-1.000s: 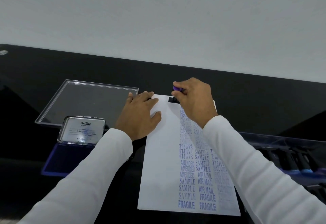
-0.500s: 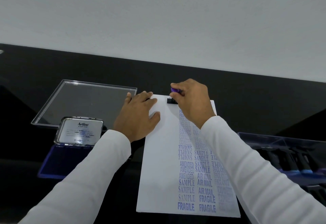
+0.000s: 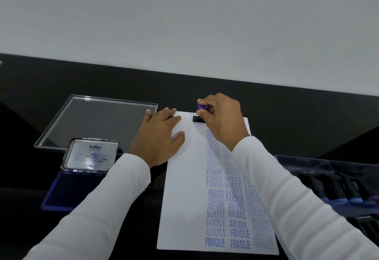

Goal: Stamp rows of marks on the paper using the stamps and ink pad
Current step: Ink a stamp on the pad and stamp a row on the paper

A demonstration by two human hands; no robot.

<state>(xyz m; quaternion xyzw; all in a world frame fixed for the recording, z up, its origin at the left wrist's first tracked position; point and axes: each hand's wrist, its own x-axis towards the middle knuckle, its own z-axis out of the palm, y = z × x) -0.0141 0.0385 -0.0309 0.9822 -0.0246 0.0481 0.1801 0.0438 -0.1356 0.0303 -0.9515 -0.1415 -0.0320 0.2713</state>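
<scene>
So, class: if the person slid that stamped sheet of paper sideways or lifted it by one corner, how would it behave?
The paper is thin and flat, so it would probably droop if lifted. It likely slides easily on the smooth black table; that may be why the left hand lies flat on it while the right hand presses the stamp.

Paper [image 3: 184, 208] reads FRAGILE, SAMPLE, AIR MAIL, AMENDED; lid [image 3: 90, 155] Artline

The right hand [image 3: 221, 120] is tilting the purple-topped stamp [image 3: 202, 113] slightly at the paper's [image 3: 184, 188] far edge, fingers shifting over its handle.
</scene>
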